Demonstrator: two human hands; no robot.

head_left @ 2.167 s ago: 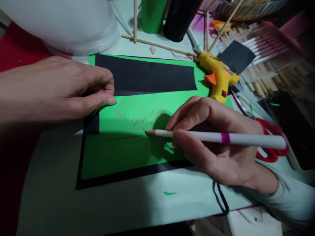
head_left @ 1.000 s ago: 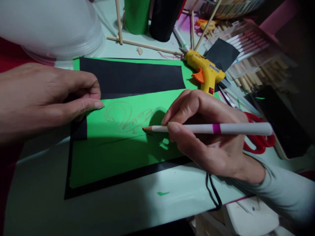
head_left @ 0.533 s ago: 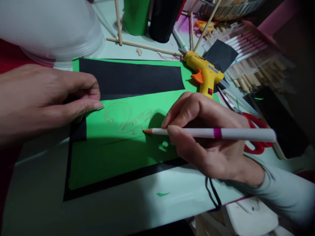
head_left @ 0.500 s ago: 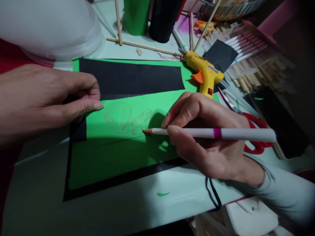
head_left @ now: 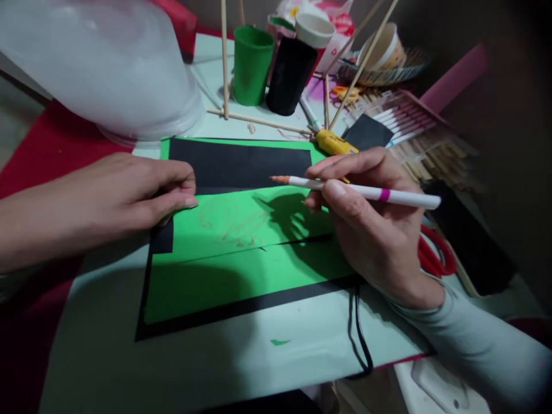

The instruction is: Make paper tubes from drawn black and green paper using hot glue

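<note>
My right hand [head_left: 371, 224] is closed round a white pencil [head_left: 366, 191] with a pink band and an orange tip. The tip hangs above the paper, near a black paper strip [head_left: 241, 167]. My left hand [head_left: 112, 195] presses with curled fingers on the left edge of a green sheet [head_left: 241, 270]. A faint orange sketch [head_left: 235, 221] is drawn on the green sheet between my hands. A black sheet [head_left: 194, 319] lies under the green one.
A yellow glue gun [head_left: 334, 144] lies behind my right hand; red scissors [head_left: 433, 259] to its right. A green cup [head_left: 252, 66], a black cup [head_left: 288, 75], wooden sticks [head_left: 224, 57] and a clear plastic dome [head_left: 107, 63] stand at the back. A black cord [head_left: 360, 339] hangs over the table's front edge.
My right hand has lifted the pencil off the green sheet, up and away from the sketch. The view has tilted up, showing more of the back of the table. My left hand stays put.
</note>
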